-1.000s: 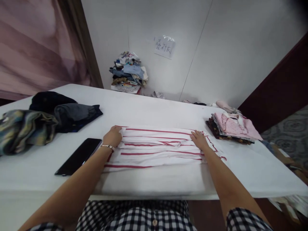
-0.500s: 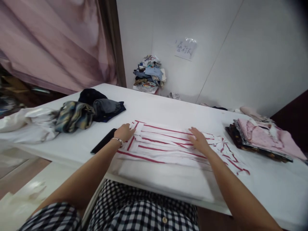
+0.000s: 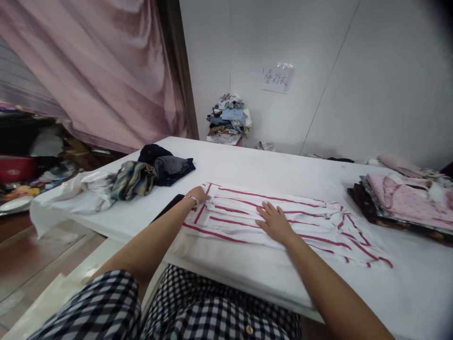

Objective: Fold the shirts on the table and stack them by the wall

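Right hand (image 3: 276, 223) spreads flat on a red-striped white shirt (image 3: 231, 213); the left hand (image 3: 198, 194) touches its end, grip unclear.

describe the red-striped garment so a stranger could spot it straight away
Find the white table, then look between the crumpled clothes on the left and the folded pile on the right. The garment lies lengthwise there, with the left hand at one end and the right hand on its middle. Long red stripes on white set it apart.

Both arms (image 3: 155, 238) stretch forward, left hand (image 3: 198, 194) palm down, right hand (image 3: 278, 225) flat, fingers (image 3: 268, 211) slightly spread
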### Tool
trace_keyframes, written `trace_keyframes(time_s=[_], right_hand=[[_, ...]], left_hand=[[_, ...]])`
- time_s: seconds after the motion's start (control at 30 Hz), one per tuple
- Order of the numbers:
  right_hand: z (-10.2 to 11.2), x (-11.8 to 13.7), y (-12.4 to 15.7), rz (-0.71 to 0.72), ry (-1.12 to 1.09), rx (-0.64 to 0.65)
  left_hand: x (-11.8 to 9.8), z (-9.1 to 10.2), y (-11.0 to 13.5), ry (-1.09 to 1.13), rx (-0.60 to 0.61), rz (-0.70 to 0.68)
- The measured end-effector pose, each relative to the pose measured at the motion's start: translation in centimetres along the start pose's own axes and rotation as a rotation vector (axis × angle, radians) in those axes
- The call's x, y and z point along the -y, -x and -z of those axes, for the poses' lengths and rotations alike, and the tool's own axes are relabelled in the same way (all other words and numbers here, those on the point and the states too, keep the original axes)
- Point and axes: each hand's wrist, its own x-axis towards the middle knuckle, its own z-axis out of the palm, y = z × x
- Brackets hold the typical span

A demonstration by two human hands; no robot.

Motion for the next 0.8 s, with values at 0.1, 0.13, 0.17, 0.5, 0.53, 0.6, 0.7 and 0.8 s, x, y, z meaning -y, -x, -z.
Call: trace_keyframes(time_s=[0.1, 0.13, 0.17, 0.5, 0.53, 0.6, 0.7, 0.8], right_hand=[[0.1, 0.2, 0.0, 0.002, -0.014, 0.001], [0.2, 0.2, 0.0, 0.003, -0.020, 0.004], [0.2, 0.2, 0.0, 0.005, -0.026, 0.007], [0.5, -0.3, -0.3, 0.040, -0.334, -0.124], [0.6, -0.5, -0.3, 0.025, -0.437, -0.194], [0.8, -1.2, -0.4, -0.040, -0.663, -0.379], [1.1, -2.9, -0.7, -0.170, -0.912, -0.641], [1.2, -4.6, -0.9, -0.280, -1.001, -0.708]], left_hand=[[-0.8, 0.5, 0.0, -0.054, 0.073, 0.004], [-1.1, 0.8, 0.1, -0.071, 0.088, 0.000], [-1.5, 1.1, 0.2, -0.087, 0.097, -0.007], [-11.1, 5.0, 2.1, 0.029, 0.092, -0.265], [-12.9, 4.7, 2.7, 0.081, 0.108, -0.313], [-16.1, 3.6, 3.9, 0.197, 0.147, -0.412], [-18.9, 2.1, 5.4, 0.355, 0.175, -0.529], [-17.9, 2.3, 5.3, 0.444, 0.081, -0.536]])
